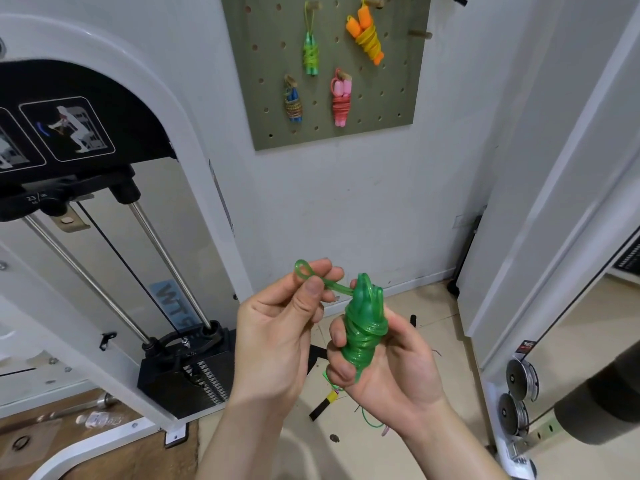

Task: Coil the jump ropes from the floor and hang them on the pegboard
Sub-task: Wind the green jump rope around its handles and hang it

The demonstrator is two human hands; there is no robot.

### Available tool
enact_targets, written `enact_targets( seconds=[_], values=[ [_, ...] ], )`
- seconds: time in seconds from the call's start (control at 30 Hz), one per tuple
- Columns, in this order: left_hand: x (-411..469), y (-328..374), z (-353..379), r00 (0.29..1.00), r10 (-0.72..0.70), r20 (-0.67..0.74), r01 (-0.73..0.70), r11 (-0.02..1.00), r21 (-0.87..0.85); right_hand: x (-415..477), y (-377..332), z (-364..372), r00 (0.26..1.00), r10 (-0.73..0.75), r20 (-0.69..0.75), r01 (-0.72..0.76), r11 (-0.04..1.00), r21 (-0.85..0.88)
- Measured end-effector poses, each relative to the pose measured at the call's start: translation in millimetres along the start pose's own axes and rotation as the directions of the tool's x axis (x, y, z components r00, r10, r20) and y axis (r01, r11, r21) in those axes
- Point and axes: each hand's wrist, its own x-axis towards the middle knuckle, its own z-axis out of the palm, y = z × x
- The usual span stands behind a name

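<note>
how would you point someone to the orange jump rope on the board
Find the olive pegboard on the white wall. Four coiled ropes hang on it; the orange jump rope is top right, above the pink rope. It alone has fat orange handles and yellow cord.

White painted wall [346, 202], scuffed low down. Beige tile floor [433, 327]. Left: white cable machine [194, 174], black weight stack [187, 379], two chrome guide rods [169, 263], brown mat [114, 441] beneath. Right: two pulleys [521, 377] on white frame [554, 202].

White cable machine [199, 140], black weight stack [185, 381].
</note>
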Motion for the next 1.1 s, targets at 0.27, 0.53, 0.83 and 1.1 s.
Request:
enact_targets(
  seconds=[0.27, 0.53, 0.83, 1.1],
  values=[
    [-1, -2, -5, 0.998, -0.058, 0.003, 0.057, 0.990, 0.131, 0, -6, 1, 0.995, -0.039, -0.090, 0.034, 0.998, -0.055],
    [3, -1, -9, 0.819, 0.489, 0.299, -0.481, 0.303, 0.822, 6, -6, 7, 0.990, -0.117, -0.078, 0.097, 0.969, -0.227],
    [8, 8, -17, 0.774, 0.482, 0.411, -0.498, 0.063, 0.865, 6, -6, 6, 0.972, -0.198, -0.126, 0.142, 0.924, -0.355],
    [3, 20, -12, 0.985, 0.130, 0.110, -0.168, 0.629, 0.759, 5, -20, 3, 0.948, -0.280, -0.151, 0.123, 0.760, -0.638]
  ],
)
